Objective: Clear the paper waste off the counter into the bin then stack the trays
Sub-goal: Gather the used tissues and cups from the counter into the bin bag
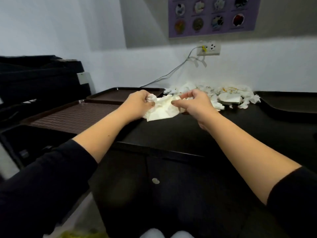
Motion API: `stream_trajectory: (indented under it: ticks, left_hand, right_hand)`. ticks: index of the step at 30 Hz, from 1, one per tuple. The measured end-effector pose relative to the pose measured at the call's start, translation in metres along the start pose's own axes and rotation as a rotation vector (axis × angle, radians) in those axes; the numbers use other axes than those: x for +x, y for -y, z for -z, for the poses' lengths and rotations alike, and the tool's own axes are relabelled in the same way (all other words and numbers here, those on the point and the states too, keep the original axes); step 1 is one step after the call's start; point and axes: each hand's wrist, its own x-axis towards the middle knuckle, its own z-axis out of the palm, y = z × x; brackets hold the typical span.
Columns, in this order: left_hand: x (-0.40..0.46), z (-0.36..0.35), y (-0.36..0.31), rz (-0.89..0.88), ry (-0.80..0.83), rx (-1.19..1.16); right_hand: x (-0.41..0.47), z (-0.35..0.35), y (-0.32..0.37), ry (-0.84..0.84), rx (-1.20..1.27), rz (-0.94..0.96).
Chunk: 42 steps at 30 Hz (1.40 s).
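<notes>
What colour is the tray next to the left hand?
Dark brown tray, with a ridged grid; head view.

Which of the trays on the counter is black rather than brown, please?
The right tray, beyond the paper pile. The two left trays are brown.

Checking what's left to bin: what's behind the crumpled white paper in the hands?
A pile of white paper waste lies along the wall, some with orange stains. Whatever lies under it is covered.

Bare counter [197, 134] between trays [75, 115]
</notes>
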Motion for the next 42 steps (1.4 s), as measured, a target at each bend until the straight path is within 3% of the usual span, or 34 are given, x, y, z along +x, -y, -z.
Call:
stream_trajectory:
  ticks: [5,9,12,17,23,28,31,33,36,40,42]
  left_hand:
    - [-0.051,0.079,0.049,0.140,-0.109,0.081]
    - [-0.105,0.128,0.097,0.278,-0.119,-0.036]
    - [-0.147,0.157,0.137,0.357,-0.091,-0.103]
    - [-0.227,0.185,0.219,0.523,-0.108,-0.032]
    - [-0.313,0.125,0.338,0.808,0.166,0.142]
    - [-0.360,0.054,0.397,0.957,0.311,0.113]
    - [-0.375,0.025,0.419,0.948,0.409,0.099]
    - [-0.379,0.011,0.426,0.893,0.372,0.085]
    - [-0.376,-0.006,0.418,0.946,0.170,-0.257]
    - [-0.372,-0.028,0.394,1.192,0.201,-0.983]
    - [-0.376,-0.035,0.401,1.264,0.025,-1.129]
  right_hand:
    - [-0.035,-0.074,0.039,0.165,0.095,0.072]
    - [-0.067,-0.135,0.058,0.326,0.142,0.080]
    - [-0.089,-0.177,0.065,0.419,0.101,0.100]
    - [-0.132,-0.242,0.069,0.533,-0.102,0.292]
    - [-0.185,-0.318,0.024,0.729,-0.284,0.371]
    - [-0.211,-0.348,-0.045,0.833,-0.451,0.288]
    - [-0.213,-0.351,-0.085,0.867,-0.521,0.184]
    - [-0.211,-0.352,-0.106,0.864,-0.563,0.104]
    - [-0.212,-0.359,-0.129,0.844,-0.582,-0.011]
    - [-0.229,-0.383,-0.152,0.920,-0.530,-0.076]
    - [-0.242,-0.397,-0.160,0.983,-0.509,-0.087]
